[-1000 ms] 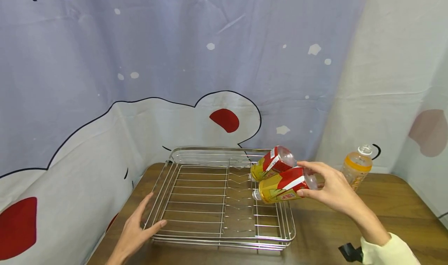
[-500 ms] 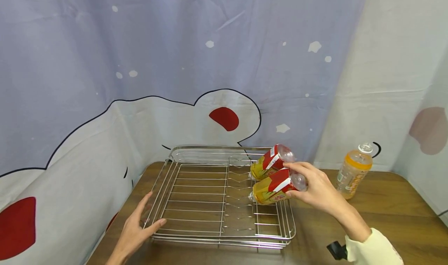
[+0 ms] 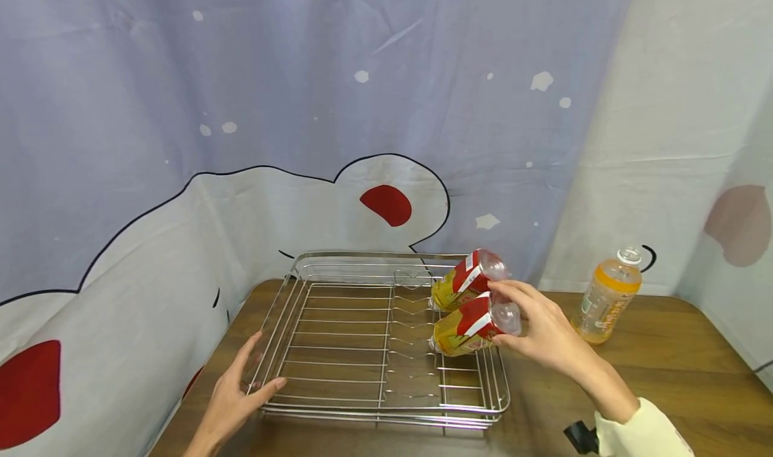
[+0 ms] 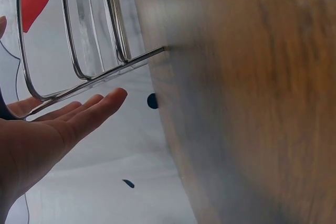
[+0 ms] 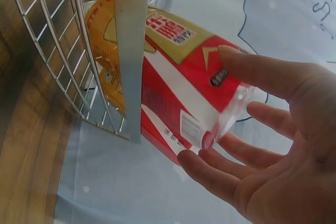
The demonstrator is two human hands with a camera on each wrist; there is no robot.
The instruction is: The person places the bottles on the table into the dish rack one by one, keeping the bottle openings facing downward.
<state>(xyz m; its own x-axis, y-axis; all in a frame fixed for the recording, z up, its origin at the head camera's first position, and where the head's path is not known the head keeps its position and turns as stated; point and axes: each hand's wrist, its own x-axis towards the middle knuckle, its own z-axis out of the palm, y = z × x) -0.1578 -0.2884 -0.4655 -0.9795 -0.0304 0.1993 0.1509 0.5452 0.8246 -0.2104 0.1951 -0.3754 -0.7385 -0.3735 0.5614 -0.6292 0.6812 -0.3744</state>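
A wire dish rack stands on the wooden table. Two plastic drink bottles with red and yellow labels slant across its right side, necks pointing left and inward. The back bottle lies without a hand on it. My right hand holds the front bottle loosely by its clear base, thumb on the near side and fingers on the far side. The right wrist view shows my thumb on the red label and the fingers spread around the base. My left hand rests at the rack's left rim, fingers extended outside it.
A clear bottle with an orange band stands upright on the table, right of the rack. A patterned cloth hangs behind and at the sides. Wavy wire dividers run down the rack left of the bottle necks.
My right hand has moved left with the front bottle, which has settled lower and farther into the rack beside the back bottle. The left hand has stayed at the rim.
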